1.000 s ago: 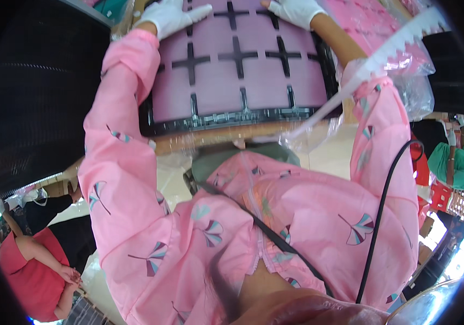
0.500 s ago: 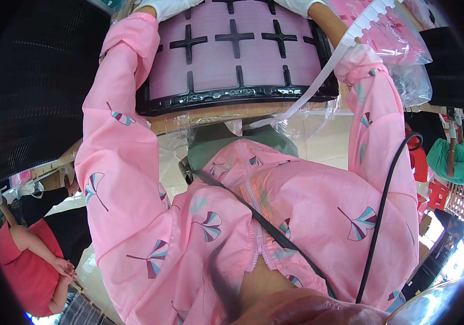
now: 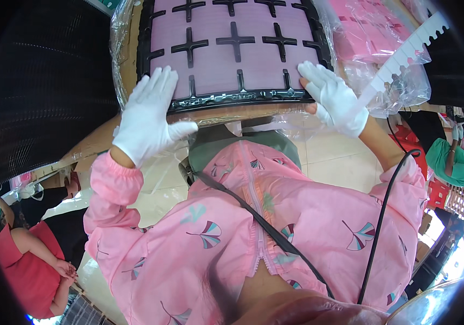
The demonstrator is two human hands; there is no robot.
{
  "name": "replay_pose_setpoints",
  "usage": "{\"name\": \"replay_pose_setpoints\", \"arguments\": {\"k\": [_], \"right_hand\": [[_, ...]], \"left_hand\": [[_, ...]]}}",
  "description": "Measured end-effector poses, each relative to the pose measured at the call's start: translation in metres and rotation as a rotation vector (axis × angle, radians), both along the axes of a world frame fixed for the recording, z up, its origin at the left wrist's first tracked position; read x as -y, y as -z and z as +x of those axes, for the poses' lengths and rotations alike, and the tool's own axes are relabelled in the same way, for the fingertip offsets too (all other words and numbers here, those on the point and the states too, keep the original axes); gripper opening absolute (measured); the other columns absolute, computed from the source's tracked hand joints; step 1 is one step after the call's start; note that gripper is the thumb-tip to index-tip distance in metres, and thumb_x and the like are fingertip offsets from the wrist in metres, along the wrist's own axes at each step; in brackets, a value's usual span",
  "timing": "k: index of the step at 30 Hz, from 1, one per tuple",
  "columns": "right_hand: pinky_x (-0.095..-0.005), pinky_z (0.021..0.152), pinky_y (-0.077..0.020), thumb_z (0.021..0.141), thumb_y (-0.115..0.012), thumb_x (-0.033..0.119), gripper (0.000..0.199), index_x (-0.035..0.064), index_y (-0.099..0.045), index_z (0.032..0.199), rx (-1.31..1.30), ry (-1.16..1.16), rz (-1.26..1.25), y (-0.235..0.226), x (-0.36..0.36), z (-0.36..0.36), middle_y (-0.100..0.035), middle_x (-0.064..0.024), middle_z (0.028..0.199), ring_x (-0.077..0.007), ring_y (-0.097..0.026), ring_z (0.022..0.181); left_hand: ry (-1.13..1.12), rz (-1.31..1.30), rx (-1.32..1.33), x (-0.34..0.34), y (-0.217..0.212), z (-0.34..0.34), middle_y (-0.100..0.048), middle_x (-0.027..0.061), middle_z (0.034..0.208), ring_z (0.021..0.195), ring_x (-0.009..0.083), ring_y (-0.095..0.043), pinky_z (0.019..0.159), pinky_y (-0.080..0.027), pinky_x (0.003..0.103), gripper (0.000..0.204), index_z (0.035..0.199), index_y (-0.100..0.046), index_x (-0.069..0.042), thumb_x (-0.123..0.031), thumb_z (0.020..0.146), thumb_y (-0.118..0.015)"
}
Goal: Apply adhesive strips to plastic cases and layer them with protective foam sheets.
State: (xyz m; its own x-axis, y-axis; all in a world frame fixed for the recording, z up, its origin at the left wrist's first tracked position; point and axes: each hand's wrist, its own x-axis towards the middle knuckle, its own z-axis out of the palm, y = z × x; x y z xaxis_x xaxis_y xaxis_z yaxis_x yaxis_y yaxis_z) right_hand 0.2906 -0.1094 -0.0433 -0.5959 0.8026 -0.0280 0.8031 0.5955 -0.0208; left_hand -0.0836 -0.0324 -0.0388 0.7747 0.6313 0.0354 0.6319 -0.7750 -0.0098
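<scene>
A black plastic tray with cross-shaped ribs over a lilac-pink surface lies at the top middle. My left hand, in a white glove, is spread at the tray's near left corner, thumb pointing right. Opposite it, my right hand lies at the near right corner with its fingers stretched out. Its white glove leaves bare fingertips showing at the thumb side. Neither hand grips anything. A white notched strip runs from the upper right down to my right hand's glove and blurs there.
Clear plastic wrap edges the cardboard under the tray. Bagged pink pieces lie to the right. A large black ribbed panel fills the left side. A black cable hangs before my right side. Other people sit at both sides.
Both hands have come back from the tray's far part to its near corners, and my elbows have bent. The white strip has swung to the right.
</scene>
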Motion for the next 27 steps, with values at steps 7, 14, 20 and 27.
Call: {"name": "replay_pose_setpoints", "arguments": {"k": [7,14,20,27], "right_hand": [[-0.0446,0.104,-0.0295,0.088,-0.043,0.04,0.055,-0.0074,-0.049,0.116,-0.035,-0.03,0.089,0.006,-0.017,-0.008,-0.043,-0.0251,0.13,-0.039,-0.039,0.124],[-0.0455,0.105,-0.03,0.087,-0.042,0.04,0.053,-0.0043,-0.052,0.114,-0.068,-0.175,-0.095,-0.01,-0.026,-0.005,-0.044,-0.0199,0.132,-0.0358,-0.04,0.124],[-0.0441,0.105,-0.0301,0.081,-0.049,0.034,0.045,-0.0044,-0.056,0.105,0.026,-0.194,-0.065,-0.001,-0.012,0.037,-0.046,-0.0201,0.13,-0.0331,-0.041,0.124],[-0.0448,0.104,-0.0305,0.077,-0.054,0.031,0.046,-0.0051,-0.056,0.105,-0.088,-0.216,-0.027,-0.007,-0.03,-0.005,-0.047,-0.0201,0.128,-0.0343,-0.042,0.123]], "left_hand": [[-0.009,0.029,0.009,-0.01,-0.005,0.013,-0.042,0.0243,0.133,0.127,0.0343,-0.037,0.108,-0.023,0.042,0.095,0.128,-0.04,0.007,-0.066,0.07,-0.056],[0.076,-0.087,-0.055,-0.002,-0.013,0.011,-0.038,0.0211,0.137,0.131,0.0307,-0.033,0.11,-0.019,0.043,0.098,0.133,-0.034,0.004,-0.072,0.072,-0.044],[0.102,-0.097,-0.1,-0.007,-0.021,-0.019,-0.04,0.0183,0.137,0.131,0.03,-0.034,0.11,-0.019,0.042,0.096,0.132,-0.038,0.004,-0.071,0.071,-0.048],[0.137,-0.091,0.036,-0.014,-0.013,0.002,-0.043,0.0223,0.132,0.129,0.0327,-0.035,0.109,-0.02,0.043,0.092,0.129,-0.04,0.006,-0.065,0.071,-0.054]]}}
